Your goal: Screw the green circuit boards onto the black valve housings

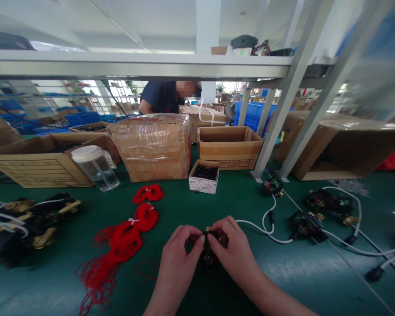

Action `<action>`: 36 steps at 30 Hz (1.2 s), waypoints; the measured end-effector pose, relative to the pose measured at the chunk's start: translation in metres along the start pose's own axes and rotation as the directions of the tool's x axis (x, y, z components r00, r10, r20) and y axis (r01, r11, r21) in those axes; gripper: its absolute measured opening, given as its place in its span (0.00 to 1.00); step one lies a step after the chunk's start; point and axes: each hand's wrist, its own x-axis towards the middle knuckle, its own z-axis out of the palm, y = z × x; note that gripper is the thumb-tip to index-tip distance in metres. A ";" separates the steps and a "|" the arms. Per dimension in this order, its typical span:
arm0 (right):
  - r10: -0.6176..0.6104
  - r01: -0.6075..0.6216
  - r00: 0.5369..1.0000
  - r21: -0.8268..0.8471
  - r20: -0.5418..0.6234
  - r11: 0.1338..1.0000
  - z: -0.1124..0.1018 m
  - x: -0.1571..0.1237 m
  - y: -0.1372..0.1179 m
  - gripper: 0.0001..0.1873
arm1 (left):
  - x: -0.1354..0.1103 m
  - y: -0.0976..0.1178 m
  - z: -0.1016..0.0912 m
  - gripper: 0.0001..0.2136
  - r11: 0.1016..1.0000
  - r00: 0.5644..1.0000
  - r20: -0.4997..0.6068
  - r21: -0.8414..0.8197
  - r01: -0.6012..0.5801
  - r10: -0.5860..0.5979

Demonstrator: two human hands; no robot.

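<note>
Low over the green table, my left hand (184, 250) and my right hand (232, 245) pinch a small black device (210, 256) between thumbs and fingers. Brass shows at its top edge, and a round clear part faces me. Much of it is hidden behind my fingers. A white cable (255, 226) runs right from beside my right hand. Left of my left hand lie bundles of red cord (127, 241), some tied with white. Similar black devices with brass fittings and white cables, such as one device (306, 226), lie to the right.
A small box of black parts (204, 173) stands ahead, before an open carton (230, 149) and a wrapped carton (151, 147). A clear jug (97, 169) stands left, near piled devices (29, 224). Metal shelf posts (279, 101) rise at right. A person (164, 96) bends behind the cartons.
</note>
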 end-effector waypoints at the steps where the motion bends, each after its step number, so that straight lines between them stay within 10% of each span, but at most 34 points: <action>1: -0.002 0.002 1.000 -0.002 -0.006 1.000 0.000 0.000 0.000 0.06 | 0.000 0.000 0.000 0.07 1.000 1.000 0.003 0.005 0.001 -0.001; 36: 0.080 -0.139 0.981 0.353 0.177 0.925 -0.008 0.003 0.023 0.07 | -0.004 -0.011 0.004 0.05 0.997 1.000 -0.020 -0.079 0.008 -0.010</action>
